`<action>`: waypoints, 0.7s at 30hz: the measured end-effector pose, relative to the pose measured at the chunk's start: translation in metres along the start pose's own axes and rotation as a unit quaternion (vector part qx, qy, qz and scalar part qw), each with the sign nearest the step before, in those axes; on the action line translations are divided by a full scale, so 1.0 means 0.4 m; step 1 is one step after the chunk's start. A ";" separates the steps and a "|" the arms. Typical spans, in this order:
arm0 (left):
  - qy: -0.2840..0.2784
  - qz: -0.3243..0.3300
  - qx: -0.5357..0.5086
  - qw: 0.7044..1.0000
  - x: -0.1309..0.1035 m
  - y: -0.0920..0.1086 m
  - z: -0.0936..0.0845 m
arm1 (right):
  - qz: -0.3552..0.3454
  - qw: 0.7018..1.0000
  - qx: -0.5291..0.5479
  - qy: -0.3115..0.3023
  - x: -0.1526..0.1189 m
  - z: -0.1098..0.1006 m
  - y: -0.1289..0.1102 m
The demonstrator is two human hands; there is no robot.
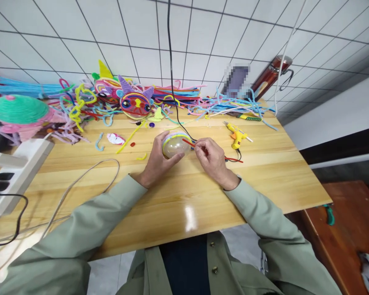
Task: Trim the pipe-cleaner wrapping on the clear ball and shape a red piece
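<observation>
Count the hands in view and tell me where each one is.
2: the left hand holds the clear rounded shell; the right hand, to the shell's right, pinches a red strip. No other hand shows.

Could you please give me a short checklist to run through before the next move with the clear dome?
1. Dome steadied: ok; the left hand grips the clear dome at its side.
2. Red stem held: ok; the right hand pinches the red stem, one end sticking out towards the dome.
3. Stem touching the dome: cannot tell from this angle.
4. Glue gun nearby: ok; the yellow glue gun lies on the table beyond the right hand.
5. Glue gun hot: cannot tell.
6. Cord well clear: not ok; the black cord runs down close to the right hand.
</observation>
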State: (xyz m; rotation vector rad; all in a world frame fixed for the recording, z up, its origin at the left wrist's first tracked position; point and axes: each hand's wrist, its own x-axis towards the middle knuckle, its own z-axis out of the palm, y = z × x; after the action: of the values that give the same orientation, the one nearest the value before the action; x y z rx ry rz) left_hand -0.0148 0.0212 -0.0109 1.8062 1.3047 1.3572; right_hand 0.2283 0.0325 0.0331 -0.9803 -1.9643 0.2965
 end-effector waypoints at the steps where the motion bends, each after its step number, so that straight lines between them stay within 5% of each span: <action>1: 0.001 0.004 0.003 1.000 0.000 0.000 -0.001 | -0.021 0.999 -0.023 0.009 -0.001 -0.001 -0.001; 9: -0.038 0.023 0.018 0.999 0.000 0.013 -0.017 | -0.114 0.992 -0.043 0.043 0.007 -0.007 -0.004; 21: -0.047 0.061 0.036 0.996 0.006 0.028 -0.016 | -0.086 0.990 -0.113 -0.003 0.049 -0.036 -0.019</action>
State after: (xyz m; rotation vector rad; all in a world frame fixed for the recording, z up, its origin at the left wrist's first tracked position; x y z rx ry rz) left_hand -0.0163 0.0181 0.0018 2.0023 1.2277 1.2856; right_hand 0.2302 0.0396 0.0573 -0.9438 -2.1052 -0.0215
